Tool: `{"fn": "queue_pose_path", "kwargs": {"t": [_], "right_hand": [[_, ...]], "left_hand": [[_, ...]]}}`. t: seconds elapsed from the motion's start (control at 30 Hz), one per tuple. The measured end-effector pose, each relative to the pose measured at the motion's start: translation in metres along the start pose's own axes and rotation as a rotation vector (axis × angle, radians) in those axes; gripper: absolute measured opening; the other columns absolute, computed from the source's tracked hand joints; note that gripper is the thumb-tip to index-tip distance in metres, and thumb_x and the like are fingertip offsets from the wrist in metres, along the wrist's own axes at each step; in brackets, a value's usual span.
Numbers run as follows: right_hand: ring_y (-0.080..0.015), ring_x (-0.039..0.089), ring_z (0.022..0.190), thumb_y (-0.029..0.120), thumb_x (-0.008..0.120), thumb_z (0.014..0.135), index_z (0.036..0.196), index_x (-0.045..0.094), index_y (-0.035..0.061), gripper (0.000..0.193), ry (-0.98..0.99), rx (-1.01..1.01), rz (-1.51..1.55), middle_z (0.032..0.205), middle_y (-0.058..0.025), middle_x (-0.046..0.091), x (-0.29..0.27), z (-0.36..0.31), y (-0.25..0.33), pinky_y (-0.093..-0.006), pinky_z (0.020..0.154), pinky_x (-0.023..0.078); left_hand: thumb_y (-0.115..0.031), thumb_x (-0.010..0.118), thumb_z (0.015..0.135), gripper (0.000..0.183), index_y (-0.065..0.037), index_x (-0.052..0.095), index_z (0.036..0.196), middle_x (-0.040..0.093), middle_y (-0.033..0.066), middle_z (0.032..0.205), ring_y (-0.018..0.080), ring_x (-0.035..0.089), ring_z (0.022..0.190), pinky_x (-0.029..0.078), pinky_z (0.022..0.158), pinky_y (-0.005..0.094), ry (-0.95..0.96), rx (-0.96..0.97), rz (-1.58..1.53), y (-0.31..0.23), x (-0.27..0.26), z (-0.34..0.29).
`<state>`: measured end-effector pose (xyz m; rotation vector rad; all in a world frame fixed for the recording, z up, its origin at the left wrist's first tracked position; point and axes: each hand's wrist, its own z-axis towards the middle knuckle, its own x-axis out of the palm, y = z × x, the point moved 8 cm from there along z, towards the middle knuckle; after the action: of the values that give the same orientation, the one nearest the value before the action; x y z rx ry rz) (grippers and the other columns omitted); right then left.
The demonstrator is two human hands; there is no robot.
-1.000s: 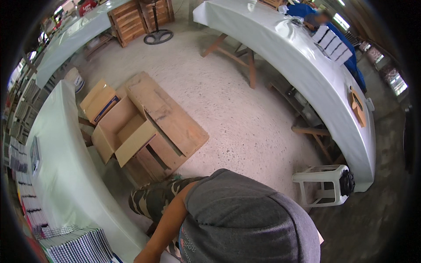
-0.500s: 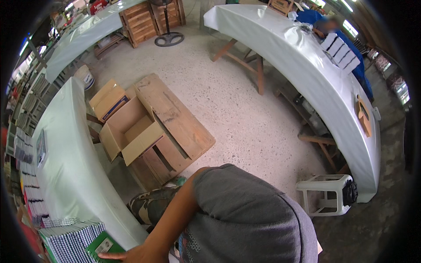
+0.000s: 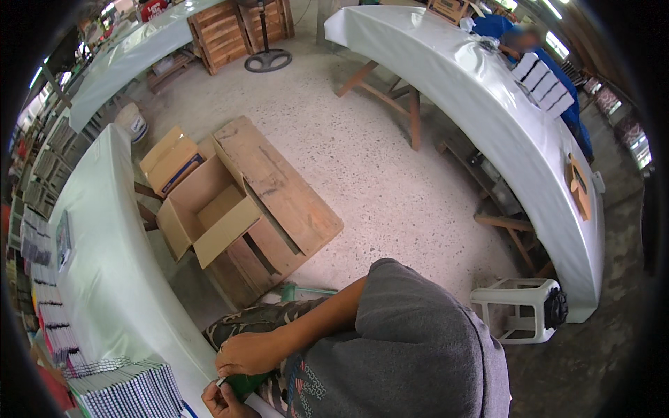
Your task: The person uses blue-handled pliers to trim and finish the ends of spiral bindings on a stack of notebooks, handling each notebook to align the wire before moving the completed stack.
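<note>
A green-covered book (image 3: 245, 383) is between my hands at the lower edge, beside the left table, mostly covered by fingers and forearm. My right hand (image 3: 247, 354) is closed over its upper side, the arm bent across my camouflage trousers. Below it, the pinched fingers of my left hand (image 3: 224, 400) grip the book's edge. A small whitish bit shows between the two hands; what it is I cannot make out. Close by on the left table stands a stack of books (image 3: 132, 391) with dark-and-white striped edges.
The white-covered left table (image 3: 111, 279) bears more book stacks (image 3: 59, 327). An open cardboard box (image 3: 226, 240) rests on a wooden pallet (image 3: 293, 195). At right are a white plastic stool (image 3: 512, 306) and a long covered table (image 3: 488, 118), where another person sits behind books.
My right hand has moved up and right from beside the book stack, bringing the green book toward my lap. My left hand has come into view at the book.
</note>
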<state>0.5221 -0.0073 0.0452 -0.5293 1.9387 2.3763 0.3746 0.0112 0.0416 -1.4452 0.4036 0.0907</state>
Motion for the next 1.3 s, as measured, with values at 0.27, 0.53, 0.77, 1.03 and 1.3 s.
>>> {"fn": "queue_pose_path", "kwargs": {"t": [0.27,0.53,0.77,1.03,1.3], "right_hand": [[-0.0265,0.059,0.084,0.009,0.069,0.075,0.098,0.057,0.0004,0.027,-0.023,0.068,0.286,0.088,-0.0113,0.059,0.006,0.015,-0.007,-0.0329,0.074,0.045],[-0.0267,0.057,0.081,0.006,0.07,0.073,0.091,0.059,0.0027,0.021,-0.035,-0.082,0.162,0.085,-0.0111,0.058,0.033,0.035,0.012,-0.0326,0.071,0.046],[-0.0228,0.059,0.081,0.006,0.071,0.075,0.092,0.061,0.0022,0.02,-0.019,-0.037,-0.003,0.088,-0.0094,0.059,0.034,0.051,0.02,-0.0298,0.072,0.047],[-0.0187,0.059,0.078,0.006,0.07,0.075,0.092,0.059,0.0021,0.02,-0.024,0.018,0.002,0.086,-0.0082,0.058,0.054,0.04,0.01,-0.0277,0.07,0.047],[-0.0178,0.059,0.077,0.004,0.071,0.072,0.087,0.062,0.0033,0.017,-0.112,0.064,0.008,0.081,-0.0077,0.06,0.049,0.059,0.007,-0.0282,0.069,0.046]], "left_hand": [[-0.008,0.061,0.085,0.013,0.001,0.056,0.093,0.056,0.0086,0.093,0.0171,0.053,0.084,0.044,0.077,0.0294,-0.046,-0.026,-0.196,0.008,-0.011,-0.004],[-0.004,0.056,0.086,0.011,0.0,0.054,0.096,0.054,0.0081,0.096,0.0144,0.053,0.089,0.043,0.081,0.026,0.001,-0.041,-0.394,0.017,-0.033,-0.005],[-0.006,0.056,0.087,0.011,-0.001,0.055,0.097,0.055,0.0065,0.095,0.0119,0.054,0.087,0.043,0.08,0.0245,0.004,-0.106,-0.483,0.038,-0.039,0.001],[-0.01,0.059,0.087,0.013,0.0,0.057,0.095,0.058,0.006,0.093,0.0124,0.056,0.088,0.044,0.08,0.026,-0.01,-0.062,-0.434,0.048,-0.046,-0.008],[-0.009,0.057,0.089,0.014,0.0,0.057,0.1,0.059,0.0043,0.093,0.0103,0.056,0.088,0.045,0.079,0.0244,-0.033,-0.068,-0.408,0.054,-0.049,0.005]]}}
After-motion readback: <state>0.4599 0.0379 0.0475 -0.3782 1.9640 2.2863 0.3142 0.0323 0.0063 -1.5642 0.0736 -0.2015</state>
